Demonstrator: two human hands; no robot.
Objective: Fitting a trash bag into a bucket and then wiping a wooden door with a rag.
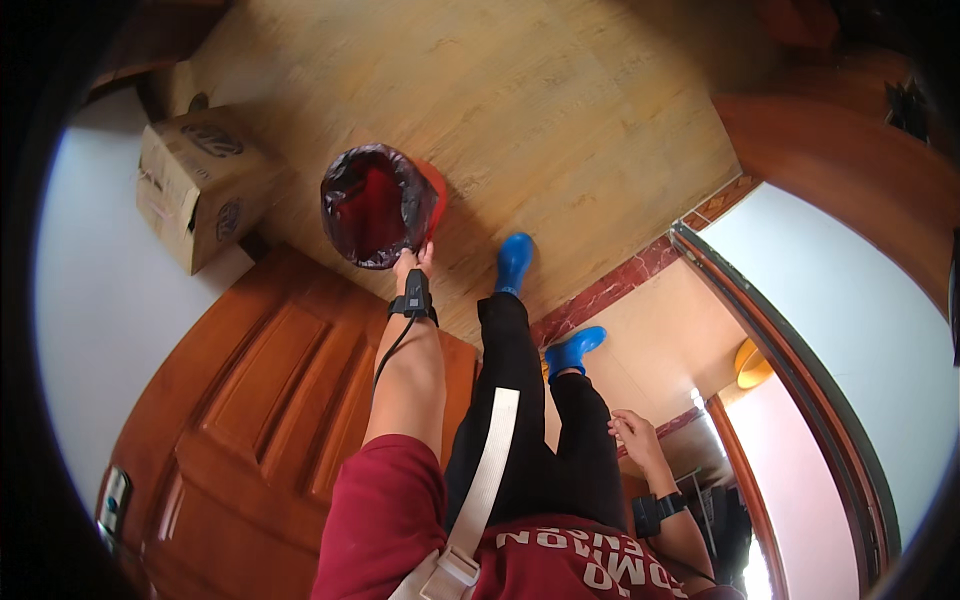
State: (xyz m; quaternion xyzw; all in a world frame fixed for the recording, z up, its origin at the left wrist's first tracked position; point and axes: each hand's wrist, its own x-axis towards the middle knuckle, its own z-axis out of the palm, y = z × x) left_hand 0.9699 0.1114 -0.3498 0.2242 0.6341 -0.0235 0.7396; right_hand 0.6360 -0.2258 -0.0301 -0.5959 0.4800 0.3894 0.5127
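Observation:
My left hand [413, 264] grips the near rim of a red waste bin [439, 196], held out in front of me. A dark plastic bin liner [414, 176] is folded over the rim. Its opening faces up towards me, and red shows inside; I make out no contents. By my right thigh hangs my right hand [634, 436], holding nothing, its fingers loosely bent and somewhat apart.
A panelled wooden door [277, 390] stands at my left. Further ahead is a cardboard box [202, 180] against the wall. My blue boots [514, 259] straddle a red marble threshold [607, 289]. A door frame [780, 337] and a yellow basin [752, 365] are to the right.

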